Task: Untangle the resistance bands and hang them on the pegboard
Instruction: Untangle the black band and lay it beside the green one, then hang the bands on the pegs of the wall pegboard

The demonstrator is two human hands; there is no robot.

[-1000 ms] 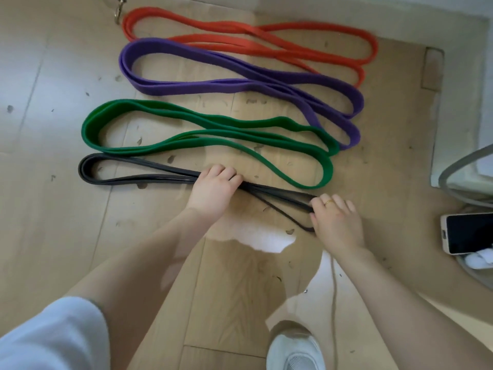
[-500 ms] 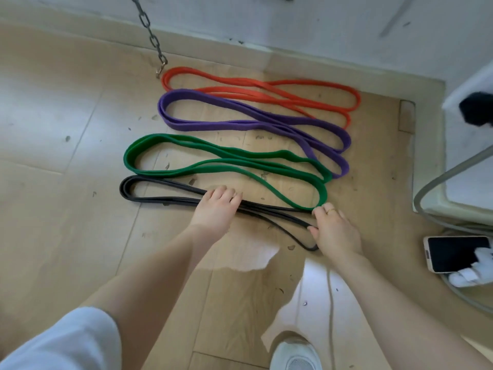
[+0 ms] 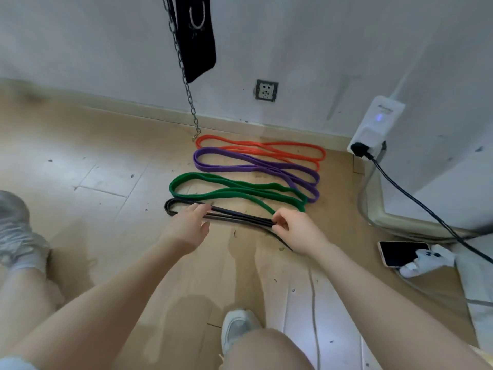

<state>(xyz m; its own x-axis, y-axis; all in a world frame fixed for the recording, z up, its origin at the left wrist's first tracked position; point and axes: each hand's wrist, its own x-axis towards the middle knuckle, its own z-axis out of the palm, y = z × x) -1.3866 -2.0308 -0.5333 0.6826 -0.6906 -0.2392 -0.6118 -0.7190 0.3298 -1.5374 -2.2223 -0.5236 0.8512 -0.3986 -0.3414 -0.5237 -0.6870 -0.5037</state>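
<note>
Four flat rubber resistance bands laid out in folded loops on the pale wood-plank floor (image 3: 88, 182), side by side, running from the white wall (image 3: 293, 49) toward the camera: thin orange band (image 3: 266, 148) nearest the skirting, wide purple band (image 3: 240, 162) just beside it, wide green band (image 3: 226, 189) next, narrow black band (image 3: 240, 217) closest. Right ends of purple and green overlapping near the corner; orange and purple touching along the far side.

Left hand (image 3: 186, 228) open, fingers straight, resting flat on the left part of the black band, just inside its looped end. Right hand (image 3: 296, 231) curled, thumb and fingers pinching the black band's strands where they bunch together, at the green band's near right bend; one black strand trailing under the wrist.

Wide bare floor to the left of the bands. Right side crowded: white wall plug unit (image 3: 378, 121) with black cable (image 3: 426, 206), white cabinet edge, dark-screened phone (image 3: 402, 253) lying near the wall corner. Metal chain (image 3: 186, 89) hanging down the wall, its end ring almost at the orange band's left loop, with a black padded strap (image 3: 197, 36) beside it. White shoe (image 3: 237, 329) at the lower edge, grey shoe (image 3: 16, 231) far left.
</note>
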